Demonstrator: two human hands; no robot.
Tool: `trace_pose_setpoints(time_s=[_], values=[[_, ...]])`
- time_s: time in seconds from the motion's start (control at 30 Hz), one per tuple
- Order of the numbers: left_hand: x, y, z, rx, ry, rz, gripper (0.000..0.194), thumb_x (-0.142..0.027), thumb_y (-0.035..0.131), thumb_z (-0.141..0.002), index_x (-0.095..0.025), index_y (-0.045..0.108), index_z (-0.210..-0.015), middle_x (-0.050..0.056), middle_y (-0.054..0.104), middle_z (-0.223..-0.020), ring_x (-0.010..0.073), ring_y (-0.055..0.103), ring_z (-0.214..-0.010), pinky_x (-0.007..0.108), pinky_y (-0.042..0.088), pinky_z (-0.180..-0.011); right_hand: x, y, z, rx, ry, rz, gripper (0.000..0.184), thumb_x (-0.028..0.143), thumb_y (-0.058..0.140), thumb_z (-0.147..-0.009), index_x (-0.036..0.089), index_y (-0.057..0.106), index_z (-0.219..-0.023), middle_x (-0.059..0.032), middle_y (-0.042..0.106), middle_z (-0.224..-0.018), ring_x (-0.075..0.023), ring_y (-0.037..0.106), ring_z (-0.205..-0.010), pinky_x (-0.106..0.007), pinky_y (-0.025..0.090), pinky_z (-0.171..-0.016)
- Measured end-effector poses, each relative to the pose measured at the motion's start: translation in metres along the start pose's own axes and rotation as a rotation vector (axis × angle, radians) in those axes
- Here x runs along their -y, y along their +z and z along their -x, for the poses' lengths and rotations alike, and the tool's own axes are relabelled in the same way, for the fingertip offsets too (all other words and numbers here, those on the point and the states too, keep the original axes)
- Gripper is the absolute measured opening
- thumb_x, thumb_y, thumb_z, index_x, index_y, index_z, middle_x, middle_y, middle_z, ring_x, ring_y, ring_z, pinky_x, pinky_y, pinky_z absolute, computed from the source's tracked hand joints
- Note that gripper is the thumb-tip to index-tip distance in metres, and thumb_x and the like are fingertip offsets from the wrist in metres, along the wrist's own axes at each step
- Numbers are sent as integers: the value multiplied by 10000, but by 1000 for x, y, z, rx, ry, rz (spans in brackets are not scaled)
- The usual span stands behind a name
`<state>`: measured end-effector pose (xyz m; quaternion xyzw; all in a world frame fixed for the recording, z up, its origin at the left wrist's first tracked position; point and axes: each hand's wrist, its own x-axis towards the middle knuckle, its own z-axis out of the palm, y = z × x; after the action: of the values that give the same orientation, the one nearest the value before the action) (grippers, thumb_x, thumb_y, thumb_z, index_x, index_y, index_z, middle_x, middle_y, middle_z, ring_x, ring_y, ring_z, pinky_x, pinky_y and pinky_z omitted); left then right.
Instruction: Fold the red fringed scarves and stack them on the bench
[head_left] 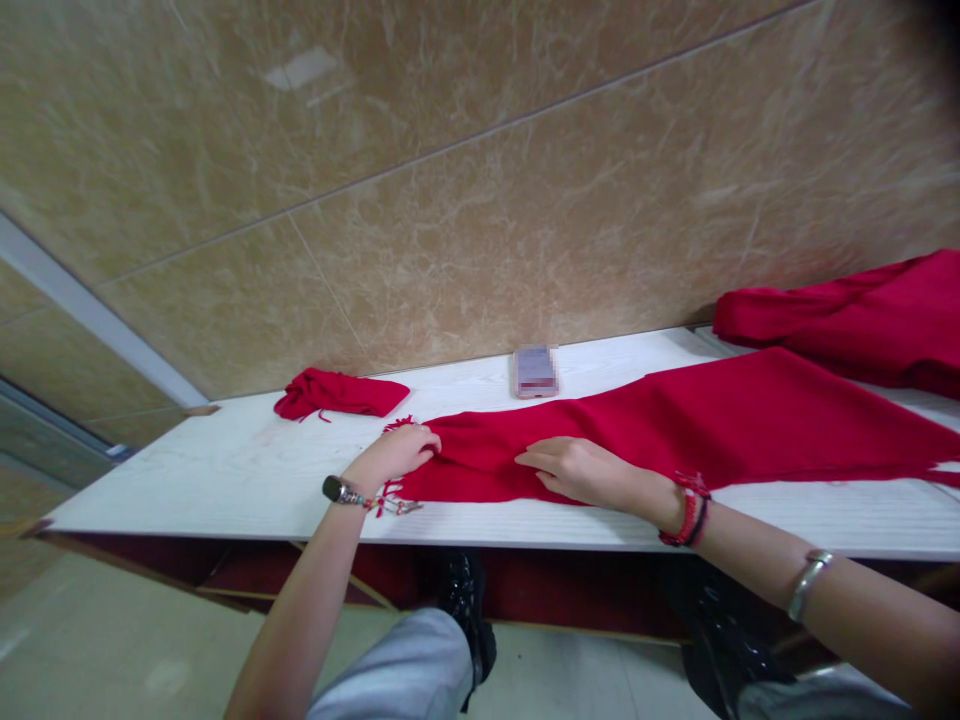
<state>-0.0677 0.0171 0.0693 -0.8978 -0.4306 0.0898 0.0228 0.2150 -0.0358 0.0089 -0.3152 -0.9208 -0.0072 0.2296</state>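
Note:
A red scarf (697,420) with a fringed left end lies lengthwise along the white tabletop (247,470), with a few creases near that end. My left hand (397,455) rests at the fringed end, its fingers curled and closed on the cloth; the fingertips are partly hidden. Farther right, my right hand (574,468) lies over the scarf's front half, fingers stretched out and touching the fabric from above. A small red cloth bundle (341,393) sits behind and to the left of my left hand, apart from the scarf.
A phone (535,372) lies near the wall (480,230), behind the scarf. More red cloth (855,315) is heaped at the back right. Under the tabletop is an open dark red shelf space (570,590), with my black shoes (466,610) close to it.

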Motion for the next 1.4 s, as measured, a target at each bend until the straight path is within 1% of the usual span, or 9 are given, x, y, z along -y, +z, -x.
trace_pose_setpoints(time_s=[0.17, 0.3, 0.4, 0.53, 0.6, 0.87, 1.13, 1.27, 1.4], values=[[4, -15, 9, -130, -35, -43, 276, -134, 394, -851, -191, 628, -985, 49, 639, -1035, 163, 564, -967, 269, 403, -883, -1, -3, -1, 2, 36, -4, 381, 211, 541, -799, 147, 557, -1174, -124, 631, -1096, -226, 612, -955, -328, 506, -810], [-2, -39, 24, -233, -78, -74, 258, -186, 395, -863, -174, 632, -967, 61, 641, -1006, 184, 569, -935, 293, 410, -867, -2, -9, -2, -62, 20, 74, 309, 106, 428, -826, 130, 622, -1066, -125, 672, -972, -215, 637, -875, -343, 519, -770], [-9, -44, 32, -126, -60, -30, 249, -139, 425, -808, -187, 645, -914, 38, 658, -953, 175, 579, -888, 266, 418, -817, -2, -16, 3, -62, -46, 38, 316, 111, 389, -858, 158, 630, -1056, -101, 682, -953, -193, 642, -867, -330, 523, -779], [-16, -22, 27, 175, -100, 94, 288, -36, 444, -643, -181, 655, -773, 7, 664, -756, 138, 577, -696, 205, 420, -637, -1, -17, 16, 47, -152, -30, 297, 147, 402, -885, 160, 614, -1092, -90, 659, -1053, -193, 603, -994, -328, 486, -885], [-17, -11, 22, 243, -131, 128, 309, -19, 425, -582, -179, 648, -724, -5, 646, -690, 129, 558, -643, 195, 403, -581, 0, -15, 22, 81, -167, -48, 303, 138, 399, -888, 152, 604, -1110, -91, 640, -1100, -194, 573, -1051, -327, 465, -919], [-15, -30, 28, 207, -195, 220, 290, -55, 421, -559, -164, 630, -728, 7, 637, -692, 138, 560, -661, 190, 399, -578, 0, -21, 29, 0, -157, -79, 332, 178, 336, -923, 141, 578, -1146, -109, 650, -1071, -180, 613, -972, -307, 507, -842], [-30, -13, 21, 373, -334, 40, 268, -66, 536, -520, -182, 619, -747, -24, 612, -661, 142, 552, -620, 190, 350, -477, -1, -14, 33, 119, -164, -112, 332, 163, 346, -916, 140, 587, -1144, -87, 604, -1166, -174, 522, -1119, -317, 427, -968], [-27, -25, 25, 263, -279, 110, 423, -282, 629, -634, -185, 581, -1043, 22, 651, -906, 171, 592, -796, 217, 439, -662, 1, -12, 33, 107, -171, -96, 335, 202, 351, -921, 122, 581, -1152, -94, 594, -1180, -179, 515, -1125, -312, 419, -975], [-38, -28, 10, 34, -158, 49, 387, -336, 426, -847, -142, 529, -1165, 104, 549, -1199, 203, 503, -1095, 286, 350, -948, 3, -26, 36, 123, -158, -97, 335, 213, 405, -901, 155, 545, -1200, -72, 557, -1234, -175, 459, -1183, -312, 386, -1005]])
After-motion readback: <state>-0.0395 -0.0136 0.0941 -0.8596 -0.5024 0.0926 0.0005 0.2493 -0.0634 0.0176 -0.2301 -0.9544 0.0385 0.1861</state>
